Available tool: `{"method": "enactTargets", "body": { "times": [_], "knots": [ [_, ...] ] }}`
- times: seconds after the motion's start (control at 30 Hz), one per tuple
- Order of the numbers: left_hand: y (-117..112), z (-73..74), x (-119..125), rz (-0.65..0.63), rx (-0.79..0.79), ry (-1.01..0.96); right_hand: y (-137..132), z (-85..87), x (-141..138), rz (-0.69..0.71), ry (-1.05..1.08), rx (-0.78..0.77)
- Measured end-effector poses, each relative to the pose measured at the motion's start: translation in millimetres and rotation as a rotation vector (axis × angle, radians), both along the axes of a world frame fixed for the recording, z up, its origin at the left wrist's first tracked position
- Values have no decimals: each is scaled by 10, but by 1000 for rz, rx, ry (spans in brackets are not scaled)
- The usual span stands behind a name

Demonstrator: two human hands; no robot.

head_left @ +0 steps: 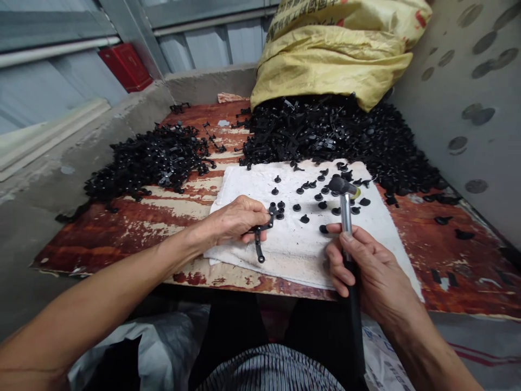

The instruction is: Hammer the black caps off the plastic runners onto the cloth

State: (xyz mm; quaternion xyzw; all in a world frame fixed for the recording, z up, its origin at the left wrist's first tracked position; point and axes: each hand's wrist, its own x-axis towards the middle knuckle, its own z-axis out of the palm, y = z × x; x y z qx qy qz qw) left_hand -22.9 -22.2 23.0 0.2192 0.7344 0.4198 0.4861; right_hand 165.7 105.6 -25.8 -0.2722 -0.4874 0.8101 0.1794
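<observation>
While the left hand (234, 220) pressed a black plastic runner (258, 234) onto a folded white towel (293, 260), its fingers closed narrowly around the piece. The right hand (368, 266) wrapped its fingers firmly round the shaft of a small hammer (345, 209), whose head hung just above scattered black plastic caps (304, 219). The towel lay on a peeling red-painted board (122, 233), with heaps of black moulded parts (325, 136) behind it, spilling from a yellow woven sack (329, 60).
</observation>
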Motion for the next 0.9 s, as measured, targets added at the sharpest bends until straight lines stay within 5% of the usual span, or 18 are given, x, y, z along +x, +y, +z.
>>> {"method": "enactTargets", "body": {
  "times": [0.1,0.2,0.33,0.43,0.6,0.73,0.9],
  "knots": [
    [11,7,-57,-13,-32,-1,13,56,26,105,-97,202],
    [41,38,-83,-31,-83,23,46,155,47,183,-197,643],
    [63,61,-71,-29,-115,51,46,263,51,86,-73,1246],
    [57,33,-67,-22,-105,52,34,239,51,-1,30,1495],
    [33,-32,-76,-20,-104,54,80,127,59,200,-68,1678],
    [18,-31,-66,-5,-80,26,72,143,61,-4,19,1641],
    [26,-68,-41,15,-112,26,49,125,56,159,-41,1675]
  ]
}}
